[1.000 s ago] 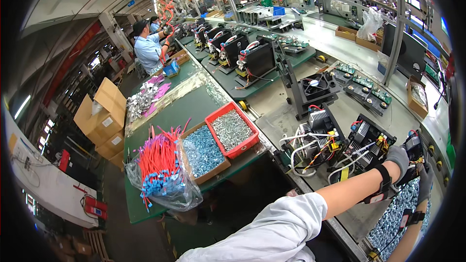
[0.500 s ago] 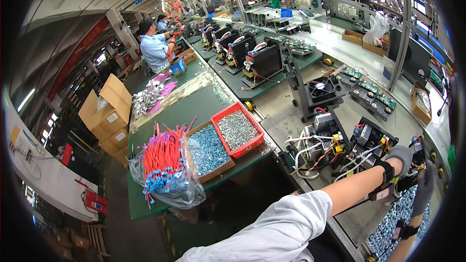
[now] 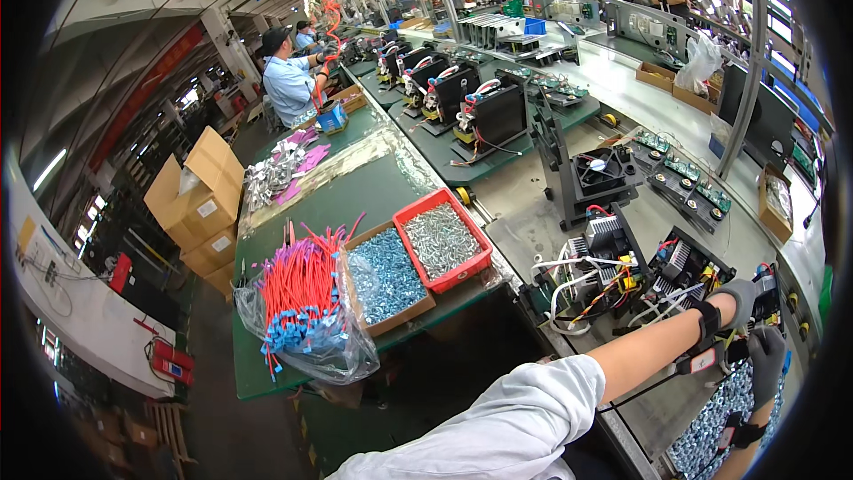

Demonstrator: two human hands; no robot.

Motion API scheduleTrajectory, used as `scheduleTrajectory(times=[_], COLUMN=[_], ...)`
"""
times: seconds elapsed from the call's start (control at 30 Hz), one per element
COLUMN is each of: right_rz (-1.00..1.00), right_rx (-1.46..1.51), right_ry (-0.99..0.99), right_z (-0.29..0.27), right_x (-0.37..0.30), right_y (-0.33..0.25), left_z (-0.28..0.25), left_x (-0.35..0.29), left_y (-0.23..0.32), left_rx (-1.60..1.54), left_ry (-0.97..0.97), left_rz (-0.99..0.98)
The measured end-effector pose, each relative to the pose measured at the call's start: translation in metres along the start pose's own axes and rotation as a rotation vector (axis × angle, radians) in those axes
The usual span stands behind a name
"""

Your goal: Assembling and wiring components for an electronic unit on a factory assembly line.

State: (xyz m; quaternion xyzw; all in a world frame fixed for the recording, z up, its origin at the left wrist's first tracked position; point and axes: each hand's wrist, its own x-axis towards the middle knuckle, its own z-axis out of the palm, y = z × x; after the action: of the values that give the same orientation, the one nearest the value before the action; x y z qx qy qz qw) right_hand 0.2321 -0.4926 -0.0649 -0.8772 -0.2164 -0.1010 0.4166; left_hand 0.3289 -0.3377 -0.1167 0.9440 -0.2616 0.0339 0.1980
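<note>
At the far right, my left hand (image 3: pixel 738 299), in a grey glove, rests against a dark electronic unit (image 3: pixel 766 283). Its fingers are mostly hidden behind the hand. My right hand (image 3: pixel 766 363), gloved too, is just nearer than the left, above a heap of bluish metal fasteners (image 3: pixel 721 422). Its fingers are bent together, and whatever they hold is too small or hidden to make out. Beside my left forearm lie two more units, one with a silver heat sink (image 3: pixel 602 236) and white cables, the other a black-framed unit (image 3: pixel 680 268) with yellow parts.
Left on a green bench are red wires with blue ends (image 3: pixel 306 289), a carton of blue fasteners (image 3: pixel 386 277) and a red bin of screws (image 3: pixel 475 267). A black fan (image 3: pixel 597 169) and circuit boards (image 3: pixel 680 180) lie beyond the units. A co-worker (image 3: pixel 289 80) stands farther along the line.
My right hand has drawn back from the unit toward the fastener heap, and its fingers are now more bent. My left hand stays at the unit. The whole view has shifted slightly.
</note>
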Motion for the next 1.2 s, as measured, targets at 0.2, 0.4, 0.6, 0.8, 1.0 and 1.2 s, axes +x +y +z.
scheduleTrajectory(times=[0.2, 0.4, 0.6, 0.8, 1.0, 1.2], right_rz=[-0.011, -0.156, -0.005, -0.394, 0.153, 0.123], right_rx=[-0.337, -0.305, -0.204, -0.633, -0.161, -0.145], right_ry=[-0.032, 0.033, 0.192, 0.165, 0.329, 0.506], right_z=[-0.002, 0.016, 0.018, 0.019, 0.022, 0.017], right_x=[-0.009, 0.003, 0.002, 0.001, -0.005, -0.009], right_y=[-0.006, -0.019, -0.009, 0.017, 0.035, 0.056], left_z=[-0.009, -0.018, -0.004, -0.005, -0.01, -0.018], left_x=[-0.021, -0.022, 0.004, 0.005, -0.017, -0.03], left_y=[0.021, 0.02, 0.005, -0.002, 0.01, 0.023], left_rx=[0.02, 0.019, -0.138, -0.002, -0.052, 0.052], left_ry=[-0.036, -0.053, -0.112, -0.205, -0.03, -0.048], left_rz=[0.002, -0.127, -0.155, -0.016, -0.026, -0.034])
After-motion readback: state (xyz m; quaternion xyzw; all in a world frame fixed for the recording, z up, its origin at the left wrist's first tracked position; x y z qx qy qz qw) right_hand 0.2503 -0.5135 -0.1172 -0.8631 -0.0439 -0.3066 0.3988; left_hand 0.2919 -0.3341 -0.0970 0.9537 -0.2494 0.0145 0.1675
